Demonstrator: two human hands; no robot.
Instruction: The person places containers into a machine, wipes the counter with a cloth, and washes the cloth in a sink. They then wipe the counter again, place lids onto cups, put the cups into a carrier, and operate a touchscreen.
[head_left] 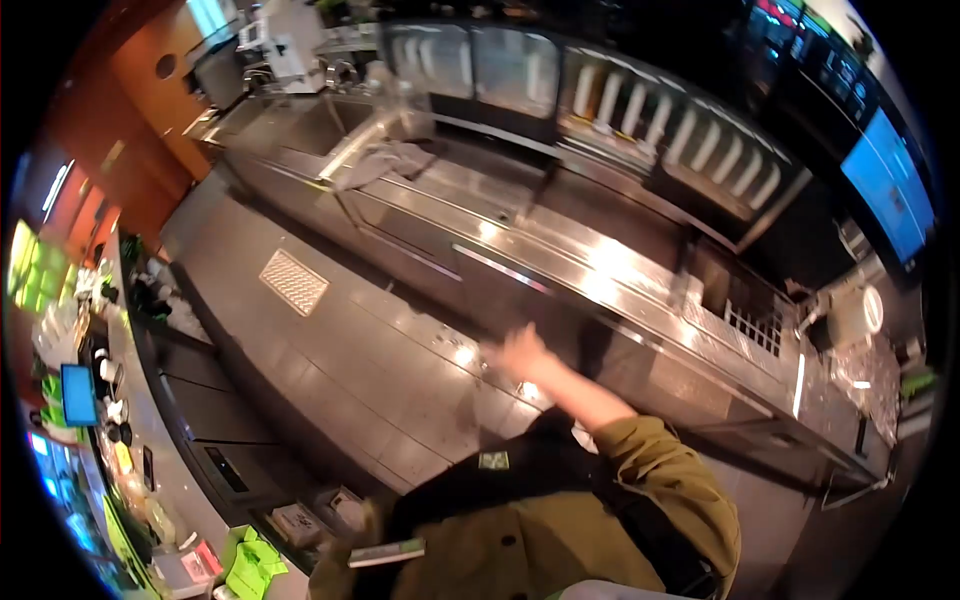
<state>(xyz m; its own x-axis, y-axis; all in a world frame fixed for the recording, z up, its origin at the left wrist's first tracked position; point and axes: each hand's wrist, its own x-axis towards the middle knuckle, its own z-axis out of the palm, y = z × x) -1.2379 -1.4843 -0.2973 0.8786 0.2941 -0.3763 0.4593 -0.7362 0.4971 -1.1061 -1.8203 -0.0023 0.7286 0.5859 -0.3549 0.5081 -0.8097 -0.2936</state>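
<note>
Olive sleeve [665, 465] reaching beside the steel counter [570, 262]

Our right hand [520, 352] hangs over the floor [375, 375], near the front of the steel counter, which runs along our right. Blur hides its fingers, so we cannot tell whether they are spread, pressed together or pinching anything. Our left hand is out of view, its state unknown. Well apart from our right hand, a crumpled grey cloth [385, 163] lies on the steel counter.

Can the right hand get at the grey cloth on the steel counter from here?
Probably not without a step: the grey cloth lies well along the steel counter from the right hand, though nothing seems to block the way.
</note>
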